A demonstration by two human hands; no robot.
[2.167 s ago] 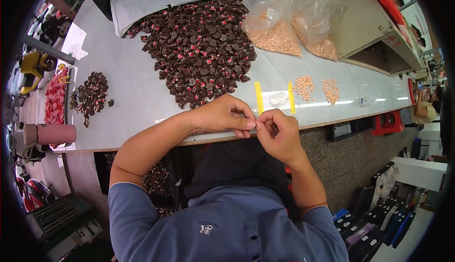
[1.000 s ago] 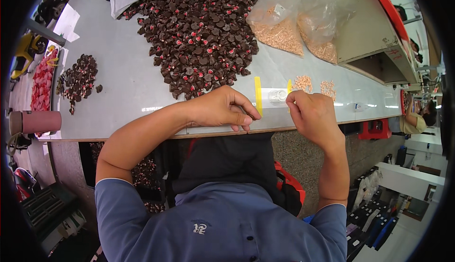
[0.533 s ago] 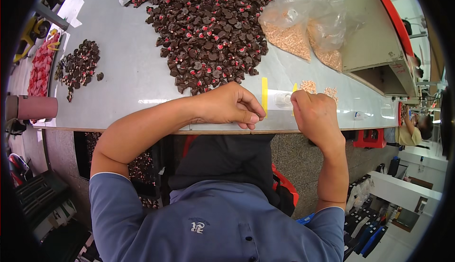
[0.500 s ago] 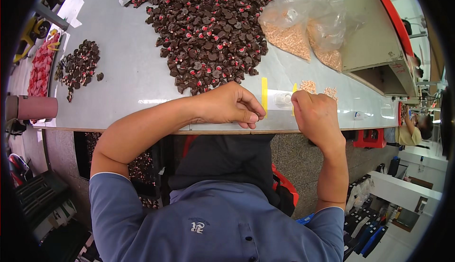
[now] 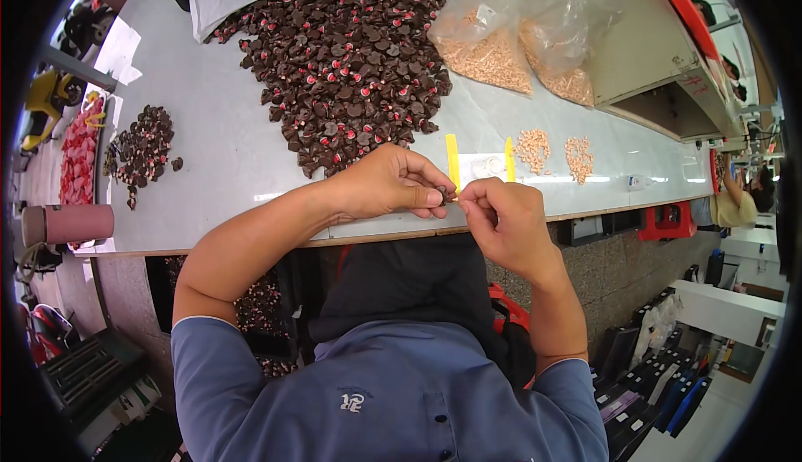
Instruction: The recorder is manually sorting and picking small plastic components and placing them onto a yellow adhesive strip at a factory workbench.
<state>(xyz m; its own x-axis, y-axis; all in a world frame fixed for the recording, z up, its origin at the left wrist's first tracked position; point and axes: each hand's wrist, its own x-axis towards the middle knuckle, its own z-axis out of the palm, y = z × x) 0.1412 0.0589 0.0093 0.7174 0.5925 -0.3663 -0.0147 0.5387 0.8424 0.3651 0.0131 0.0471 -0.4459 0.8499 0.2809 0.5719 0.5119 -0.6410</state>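
Note:
My left hand [image 5: 386, 183] is closed at the table's near edge. Its thumb and fingertips pinch a small dark brown piece [image 5: 444, 195], mostly covered by the fingers. My right hand [image 5: 511, 221] meets it from the right, thumb and forefinger pressed together on a tiny tan piece [image 5: 456, 200] that touches or nearly touches the dark one. Just beyond the hands, a small clear round item [image 5: 488, 166] lies on a white patch between two yellow tape strips [image 5: 452, 161]. Two little heaps of tan pieces [image 5: 532, 149] lie to the right of the tape.
A large pile of dark brown pieces with red-and-white spots [image 5: 351, 78] spreads across the table's far middle. Clear bags of tan pieces [image 5: 489, 61] and a beige metal box [image 5: 660, 53] stand at far right. Leftward are a smaller dark heap [image 5: 144, 149] and a pink cup [image 5: 75, 224].
My right hand has come left from near the tan heaps to my left fingertips. The dark piece in my left fingers now shows. The whole view has shifted slightly.

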